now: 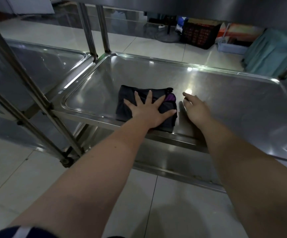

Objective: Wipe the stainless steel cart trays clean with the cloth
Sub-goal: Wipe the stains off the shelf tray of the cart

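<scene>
A folded dark cloth (128, 96) with a purple patch lies on the middle stainless steel tray (225, 93) of the cart, near its front edge. My left hand (148, 110) presses flat on the cloth with fingers spread wide. Just to the right of the cloth, my right hand (197, 109) hovers over or rests on the bare tray, fingers loosely extended and holding nothing. The underside of the tray above runs along the top of the view. A lower tray (173, 162) shows beneath my forearms.
A second steel cart (41, 57) stands against the left side, its upright posts (24, 93) close to my left arm. Beyond the cart on the tiled floor are a dark crate (199, 35), a fan base (166, 37) and a teal cloth-covered object (271, 52).
</scene>
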